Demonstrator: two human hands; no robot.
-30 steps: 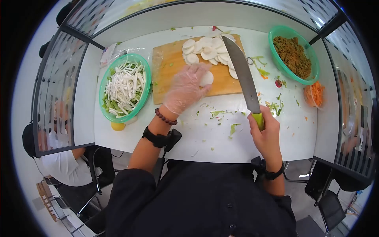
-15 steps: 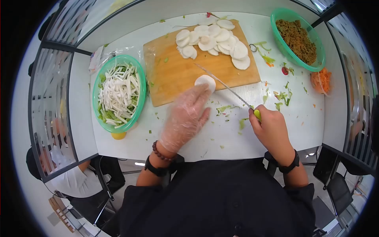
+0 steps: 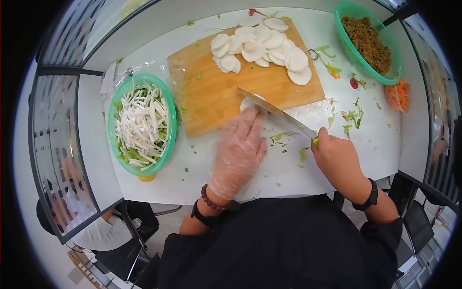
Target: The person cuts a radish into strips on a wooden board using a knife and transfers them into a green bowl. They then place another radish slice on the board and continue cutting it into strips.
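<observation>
You stood at a white worktop fenced by glass partition panels, with the wooden cutting board lying across its far middle. Left of the board sat a green bowl of white strips and greens. Beyond the board's right end, another green bowl held a brown crumbly mix, and a small heap of orange shreds lay just past it. Green scraps were scattered over the worktop off the board's right and near edges. A pile of white round slices covered the board's far right part.

Your left hand, in a clear glove, lay flat and spread, fingertips at the board's near edge and touching a single white piece there; it gripped nothing. Your bare right hand, off the board's near right corner, had its grip closed around the green handle of the knife, whose blade slanted over the board's near edge with its tip just above that white piece.
</observation>
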